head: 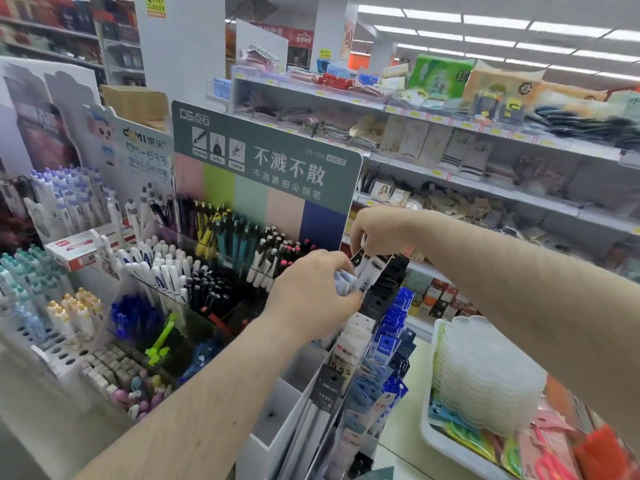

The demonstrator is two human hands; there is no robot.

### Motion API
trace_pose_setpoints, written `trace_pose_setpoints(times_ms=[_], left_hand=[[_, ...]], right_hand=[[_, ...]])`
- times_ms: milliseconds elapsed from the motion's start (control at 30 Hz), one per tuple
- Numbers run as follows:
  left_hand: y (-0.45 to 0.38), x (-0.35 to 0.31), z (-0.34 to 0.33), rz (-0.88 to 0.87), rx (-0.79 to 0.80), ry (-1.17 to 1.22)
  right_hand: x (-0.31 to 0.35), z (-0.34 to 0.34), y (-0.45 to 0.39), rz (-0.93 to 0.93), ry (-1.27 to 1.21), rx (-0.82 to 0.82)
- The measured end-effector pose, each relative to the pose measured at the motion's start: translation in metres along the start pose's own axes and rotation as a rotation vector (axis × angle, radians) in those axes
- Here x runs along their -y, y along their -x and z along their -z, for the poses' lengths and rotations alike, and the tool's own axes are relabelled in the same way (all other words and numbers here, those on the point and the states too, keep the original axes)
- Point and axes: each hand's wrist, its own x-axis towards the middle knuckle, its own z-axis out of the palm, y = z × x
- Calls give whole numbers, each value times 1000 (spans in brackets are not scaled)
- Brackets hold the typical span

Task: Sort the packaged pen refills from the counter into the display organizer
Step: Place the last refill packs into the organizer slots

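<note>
Both bare forearms stretched forward and up, converging near mid-frame. Left hand point(311, 289) back-up, fingers curled downward, thumb tucked beside them, closed in a grip. Right hand point(372, 230) higher and just beyond, wrist bent down, fingertips bunched in a pinching grip. Hands close together, almost touching. Right forearm entering from the right edge, left from the bottom.

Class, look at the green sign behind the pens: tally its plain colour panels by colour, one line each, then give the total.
On the sign, in the panel strip:
Pink: 2
Bright green: 1
Pale green: 1
Dark blue: 1
Total: 5
</note>
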Motion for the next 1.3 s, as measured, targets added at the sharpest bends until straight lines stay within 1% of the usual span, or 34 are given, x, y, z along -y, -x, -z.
trace_pose_setpoints(times_ms=[133,233,367,400,467,533,667,767,833,900,933,1000,1100,1300], left_hand=[[0,-2,1,7,10,-27],[-1,-3,2,9,16,-48],[-3,-6,4,15,47,-106],[-3,-7,5,17,57,-123],[-4,-8,6,22,72,-149],[-4,-10,7,24,76,-164],[-3,-12,7,33,75,-169],[-3,-12,6,41,76,-166],[-4,-12,6,44,76,-175],[-4,-12,6,45,76,-183],[-4,-12,5,45,75,-184],[-4,-12,5,46,71,-186],[-4,-13,4,47,68,-189],[-5,-12,2,57,53,-184]], right_hand=[[-3,0,-2,10,-151,-27],[-9,3,-4,13,-325,-26],[-23,4,-5,-102,-669,22],[-25,4,-3,-129,-715,39],[-28,4,2,-144,-659,13],[-33,4,6,-108,-579,-29],[-41,10,15,-97,-622,-151],[-44,12,24,-84,-590,-187],[-45,8,27,-75,-480,-279],[-43,1,30,-80,-377,-432],[-40,-3,33,-79,-369,-494],[-33,-10,41,-43,-424,-555],[-25,-21,46,-32,-531,-512],[-23,-37,38,-178,-833,-401]])
